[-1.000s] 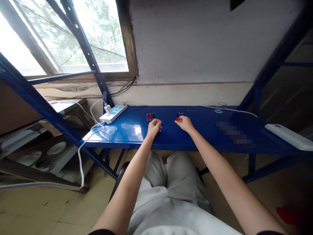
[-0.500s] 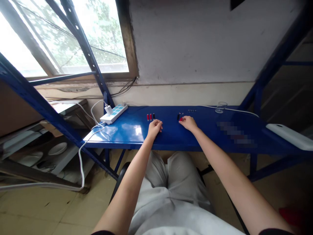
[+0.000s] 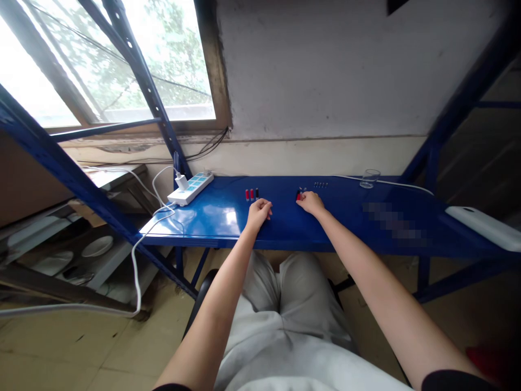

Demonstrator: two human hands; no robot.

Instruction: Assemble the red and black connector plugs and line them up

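Note:
My right hand [image 3: 311, 202] pinches a small red cylindrical piece [image 3: 298, 196] between thumb and fingertips, low over the blue table. Right against it is a small black piece, mostly covered now. My left hand [image 3: 259, 212] rests at the table with its fingers curled together; whether anything is inside them is hidden. Just beyond its fingers stand or lie two red cylinders [image 3: 249, 194] with pale lower ends and a black cylinder [image 3: 257, 193], side by side in a row. Behind my right hand are several tiny metal pins [image 3: 321, 185] in a row.
The blue table [image 3: 211, 217] carries a white power strip [image 3: 190, 190] with a plug at the left. A clear glass [image 3: 370, 178] stands at the back right, near a white cable. A white object [image 3: 484, 227] lies at the right end. Blue rack posts flank the table.
My right hand has shifted slightly left, bringing the red piece up against the black one on the table. The left hand stays nearly still.

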